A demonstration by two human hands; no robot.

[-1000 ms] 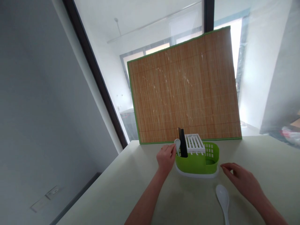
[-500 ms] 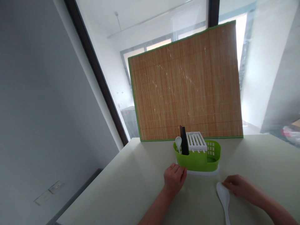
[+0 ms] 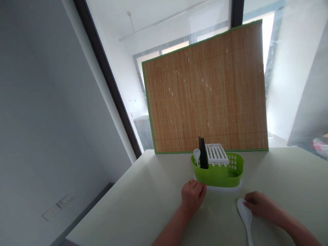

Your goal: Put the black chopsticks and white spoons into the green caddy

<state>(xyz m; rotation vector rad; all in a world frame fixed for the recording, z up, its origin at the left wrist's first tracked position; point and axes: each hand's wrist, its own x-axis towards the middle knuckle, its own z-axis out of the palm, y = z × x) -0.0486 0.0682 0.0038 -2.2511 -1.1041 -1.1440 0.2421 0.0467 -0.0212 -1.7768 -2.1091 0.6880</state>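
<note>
A green basket (image 3: pixel 215 176) on a white base tray stands on the pale table. It holds a small white spoon (image 3: pixel 196 155), black chopsticks and a black upright item (image 3: pixel 203 155), with a white slatted rack (image 3: pixel 217 153) across its top. My left hand (image 3: pixel 193 194) is closed at the front left edge of the base tray; what its fingers grip, if anything, is hidden. Closer to me, a large white spoon (image 3: pixel 246 216) lies with its handle toward me, and my right hand (image 3: pixel 258 204) pinches the rim of its bowl from the right.
Behind the basket a bamboo mat (image 3: pixel 205 92) with green edging stands upright at the far side of the table (image 3: pixel 133 201). Glass panels with dark frames rise behind it. A grey wall with a socket is on the left.
The view has shifted slightly. My right thumb has moved a little further over the bowl of the large white spoon. My left hand stays at the tray edge.
</note>
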